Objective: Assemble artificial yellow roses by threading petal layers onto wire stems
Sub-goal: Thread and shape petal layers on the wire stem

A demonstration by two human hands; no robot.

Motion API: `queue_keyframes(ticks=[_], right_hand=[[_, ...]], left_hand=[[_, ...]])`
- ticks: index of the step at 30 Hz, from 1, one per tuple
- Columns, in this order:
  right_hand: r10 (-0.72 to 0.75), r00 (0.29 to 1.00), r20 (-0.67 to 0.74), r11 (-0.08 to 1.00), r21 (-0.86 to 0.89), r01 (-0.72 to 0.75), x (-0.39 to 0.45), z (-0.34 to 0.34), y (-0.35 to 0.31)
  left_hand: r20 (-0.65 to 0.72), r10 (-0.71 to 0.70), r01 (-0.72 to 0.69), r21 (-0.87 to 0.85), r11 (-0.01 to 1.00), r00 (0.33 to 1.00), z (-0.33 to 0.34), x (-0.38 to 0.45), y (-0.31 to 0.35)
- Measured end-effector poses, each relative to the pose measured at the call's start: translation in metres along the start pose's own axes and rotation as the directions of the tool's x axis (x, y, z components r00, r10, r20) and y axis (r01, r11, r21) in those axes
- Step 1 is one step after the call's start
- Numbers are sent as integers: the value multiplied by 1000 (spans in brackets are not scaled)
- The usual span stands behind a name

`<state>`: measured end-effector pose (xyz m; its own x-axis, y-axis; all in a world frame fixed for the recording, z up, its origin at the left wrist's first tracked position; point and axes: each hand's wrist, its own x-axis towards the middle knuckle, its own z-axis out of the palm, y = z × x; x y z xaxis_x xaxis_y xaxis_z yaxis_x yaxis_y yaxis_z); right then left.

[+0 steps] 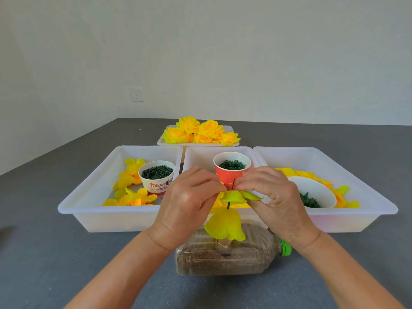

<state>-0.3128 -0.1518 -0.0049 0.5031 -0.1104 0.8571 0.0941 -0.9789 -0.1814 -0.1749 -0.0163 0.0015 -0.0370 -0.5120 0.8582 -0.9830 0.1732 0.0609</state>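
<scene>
I have both hands raised over the worktop's near edge, level with each other. My left hand point(189, 197) and right hand point(273, 195) each pinch one side of a yellow-green petal layer point(234, 196) lying flat between them. The dark wire stem point(233, 184) runs upright through its centre, equally close to both hands. Lower on the stem hangs a drooping yellow petal layer point(224, 224), above a sand-filled bottle point(218, 257). As I read it, the held layer must slide straight down the stem.

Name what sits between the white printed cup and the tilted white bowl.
Head view: the red cup of green rings, in the middle tray.
</scene>
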Motion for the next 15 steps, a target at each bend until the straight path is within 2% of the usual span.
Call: queue_keyframes(ticks=[7, 15], right_hand=[[-17, 1000, 10, 997, -70, 18, -5, 6, 3], [-48, 998, 41, 986, -155, 53, -10, 9, 2]], left_hand=[[43, -187, 191, -97, 977, 981, 6, -9, -3], [64, -171, 178, -136, 975, 983, 5, -11, -2]])
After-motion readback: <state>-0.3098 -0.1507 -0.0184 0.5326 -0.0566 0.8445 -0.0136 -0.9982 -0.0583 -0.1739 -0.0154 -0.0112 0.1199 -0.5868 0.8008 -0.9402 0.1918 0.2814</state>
